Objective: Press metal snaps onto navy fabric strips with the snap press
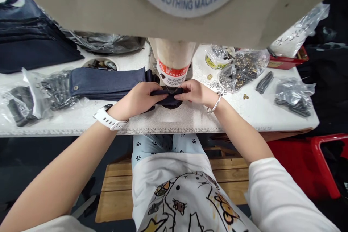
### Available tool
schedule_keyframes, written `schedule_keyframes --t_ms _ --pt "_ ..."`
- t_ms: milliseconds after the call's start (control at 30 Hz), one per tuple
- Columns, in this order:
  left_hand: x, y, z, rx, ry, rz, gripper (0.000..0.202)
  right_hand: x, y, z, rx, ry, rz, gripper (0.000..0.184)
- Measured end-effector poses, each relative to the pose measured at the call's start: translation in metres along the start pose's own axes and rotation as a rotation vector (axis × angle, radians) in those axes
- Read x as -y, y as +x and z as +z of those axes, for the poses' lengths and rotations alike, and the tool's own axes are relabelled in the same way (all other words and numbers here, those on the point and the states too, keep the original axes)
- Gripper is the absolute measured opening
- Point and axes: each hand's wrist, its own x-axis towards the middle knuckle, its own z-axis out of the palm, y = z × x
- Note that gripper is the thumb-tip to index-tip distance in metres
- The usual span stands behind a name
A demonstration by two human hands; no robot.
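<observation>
On the white table [261, 113], clear plastic bags of brass-toned metal studs [243, 69] and dark metal fittings [294, 98] lie right of a yellow-labelled tin [214, 61], a stack of folded dark denim [32, 40] sits far left, and a red plastic crate [323, 163] stands beside a wooden bench [116, 188].

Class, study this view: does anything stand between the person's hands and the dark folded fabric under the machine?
Nothing visible does: the left hand and the right hand meet the dark folded fabric directly, their fingers pressing it from either side.
</observation>
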Motion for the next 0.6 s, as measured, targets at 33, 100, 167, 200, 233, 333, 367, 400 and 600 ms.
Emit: schedule_keyframes --t_ms 33,100,167,200,233,333,367,400,600 --pt "0.001 0.001 0.002 -0.018 -0.020 -0.010 0.030 -0.001 0.001 0.000 -0.016 -0.009 -0.004 0.016" --pt "0.001 0.002 0.006 -0.046 -0.066 -0.027 0.028 -0.004 0.002 0.002 -0.061 -0.026 -0.022 0.014" --pt "0.002 0.002 0.010 -0.063 -0.136 -0.047 0.026 -0.006 0.004 0.004 -0.099 -0.028 -0.047 0.012" --pt "0.002 0.001 0.011 -0.072 -0.173 -0.057 0.026 -0.007 0.004 0.004 -0.112 -0.026 -0.058 0.012" --pt "0.003 0.001 0.012 -0.080 -0.206 -0.066 0.026 -0.007 0.005 0.005 -0.122 -0.028 -0.067 0.012" --pt "0.004 -0.003 0.013 -0.101 -0.257 -0.076 0.029 -0.008 0.004 0.006 -0.149 -0.031 -0.083 0.012" --pt "0.004 -0.004 0.013 -0.104 -0.265 -0.072 0.029 -0.008 0.004 0.007 -0.154 -0.023 -0.088 0.013" --pt "0.005 -0.005 0.012 -0.105 -0.273 -0.062 0.029 -0.008 0.003 0.007 -0.156 -0.012 -0.092 0.014" --pt "0.003 -0.006 0.011 -0.151 -0.236 -0.013 0.022 -0.014 0.000 0.009 -0.128 0.082 -0.098 0.016"
